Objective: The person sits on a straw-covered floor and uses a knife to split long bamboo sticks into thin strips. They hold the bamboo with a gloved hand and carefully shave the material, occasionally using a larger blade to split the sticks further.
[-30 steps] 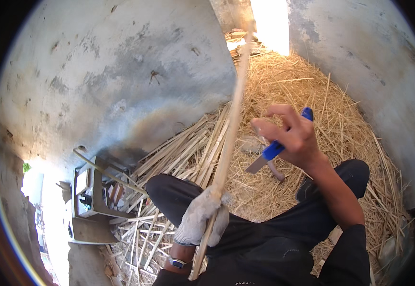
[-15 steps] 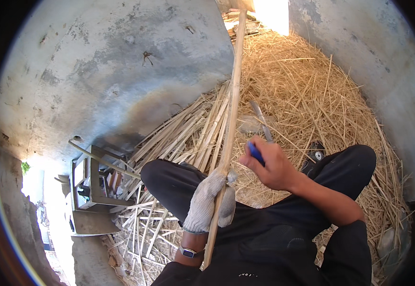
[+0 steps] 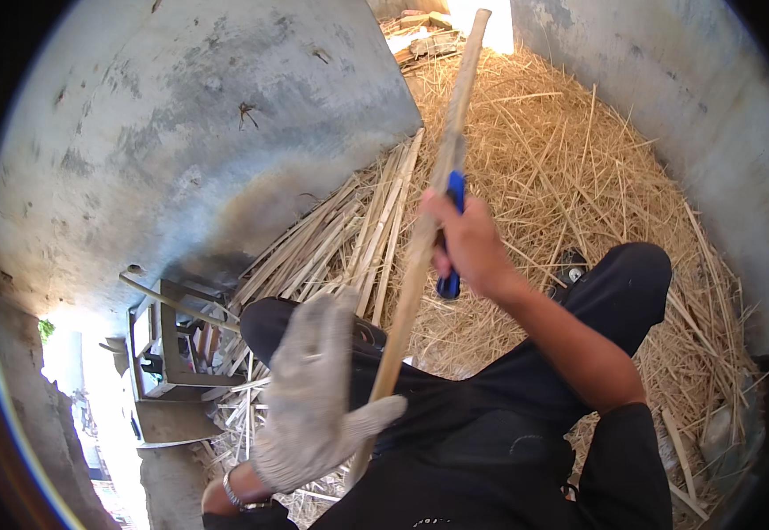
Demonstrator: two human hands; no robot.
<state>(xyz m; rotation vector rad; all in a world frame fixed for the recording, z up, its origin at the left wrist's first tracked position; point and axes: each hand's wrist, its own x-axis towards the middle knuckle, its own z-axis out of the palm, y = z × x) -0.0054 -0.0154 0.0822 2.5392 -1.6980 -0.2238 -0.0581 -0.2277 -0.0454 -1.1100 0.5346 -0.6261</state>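
A long pale strip of split wood or bamboo (image 3: 413, 265) slants up from my lap toward the bright gap at the back. My right hand (image 3: 473, 243) is closed round a knife with a blue handle (image 3: 455, 190). Its thumb and fingers lie against the strip about halfway up, and the blade, blurred, runs along the strip above the hand. My left hand (image 3: 309, 397), in a pale knitted glove, is open beside the lower part of the strip. Its fingers are stretched out, and the thumb lies across the strip; whether it presses on it I cannot tell.
Straw and shavings (image 3: 561, 168) cover the floor. Split strips (image 3: 349, 234) lie piled left of centre by the grey wall (image 3: 208, 115). A metal-framed box (image 3: 168, 344) stands at the left. My bent legs (image 3: 597, 291) frame the work.
My left hand has let go of the strip and opened, moving left. My right hand has brought the knife up and left onto the strip, whose top has swung right.
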